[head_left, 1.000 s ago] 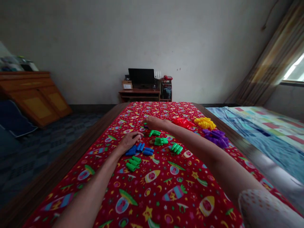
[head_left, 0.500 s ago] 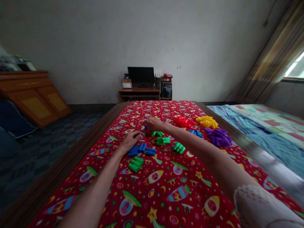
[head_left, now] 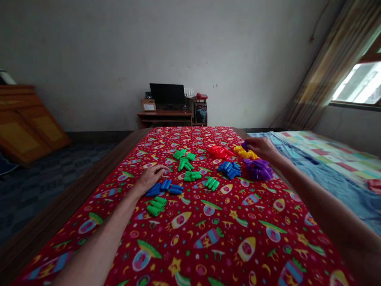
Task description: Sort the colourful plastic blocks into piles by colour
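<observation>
My right hand (head_left: 261,147) is at the far right of the cloth, its fingers pinched on a purple plastic piece (head_left: 244,146). Just below it lie a heap of purple pieces (head_left: 258,170) and a heap of yellow pieces (head_left: 247,152). My left hand (head_left: 150,177) rests on the cloth with thumb and fingers apart, holding nothing that I can see. Close beside it are several blue pieces (head_left: 166,185) in a row. Green pieces lie in small groups, among them a near group (head_left: 156,206) and a far group (head_left: 185,159).
A red cloth (head_left: 190,254) with a space print covers the long table. Red pieces (head_left: 219,152) and another blue heap (head_left: 229,169) lie right of centre. Beyond stand a desk (head_left: 165,114) and a monitor (head_left: 167,94). A bed (head_left: 315,159) is at the right.
My right hand has moved from the far green pieces across to the right, carrying the purple piece above the yellow and purple heaps. My left hand stays beside the blue row. The view has turned right.
</observation>
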A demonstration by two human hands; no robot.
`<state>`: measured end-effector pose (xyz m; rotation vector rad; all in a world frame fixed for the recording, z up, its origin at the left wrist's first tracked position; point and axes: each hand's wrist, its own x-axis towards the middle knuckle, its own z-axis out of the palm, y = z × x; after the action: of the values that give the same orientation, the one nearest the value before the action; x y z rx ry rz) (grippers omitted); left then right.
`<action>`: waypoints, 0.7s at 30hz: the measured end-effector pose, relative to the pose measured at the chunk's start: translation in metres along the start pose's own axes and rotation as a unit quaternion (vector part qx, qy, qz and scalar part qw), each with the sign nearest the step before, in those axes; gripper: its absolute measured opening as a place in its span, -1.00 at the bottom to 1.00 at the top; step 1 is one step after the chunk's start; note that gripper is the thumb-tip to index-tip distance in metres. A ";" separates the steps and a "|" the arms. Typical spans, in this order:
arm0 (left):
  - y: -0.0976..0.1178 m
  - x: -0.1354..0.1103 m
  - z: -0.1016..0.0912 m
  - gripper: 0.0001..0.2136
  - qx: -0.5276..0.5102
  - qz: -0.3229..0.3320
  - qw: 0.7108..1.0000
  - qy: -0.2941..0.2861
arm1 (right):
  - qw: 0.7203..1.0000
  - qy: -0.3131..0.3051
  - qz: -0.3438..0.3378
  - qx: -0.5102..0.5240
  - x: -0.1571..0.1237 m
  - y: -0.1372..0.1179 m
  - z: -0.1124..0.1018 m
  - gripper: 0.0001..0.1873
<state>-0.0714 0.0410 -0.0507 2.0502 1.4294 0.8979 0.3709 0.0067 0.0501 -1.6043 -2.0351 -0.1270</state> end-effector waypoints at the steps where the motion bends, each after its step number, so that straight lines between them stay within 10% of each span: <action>1: -0.001 0.001 0.000 -0.65 -0.001 0.001 1.000 0.002 | 0.999 0.004 0.036 -0.015 -0.008 0.017 -0.005 -0.71; 8: -0.009 0.005 0.001 -0.60 -0.013 0.005 1.000 0.001 | 0.985 0.008 0.167 -0.032 -0.046 0.074 0.000 -0.71; 21: -0.015 0.006 0.001 -0.61 -0.008 0.021 1.000 -0.005 | 0.984 -0.050 0.156 -0.076 -0.056 0.067 -0.004 -0.66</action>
<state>-0.0784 0.0521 -0.0602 2.0777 1.3748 0.9108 0.4427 -0.0241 0.0105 -2.0417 -1.8544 -0.0890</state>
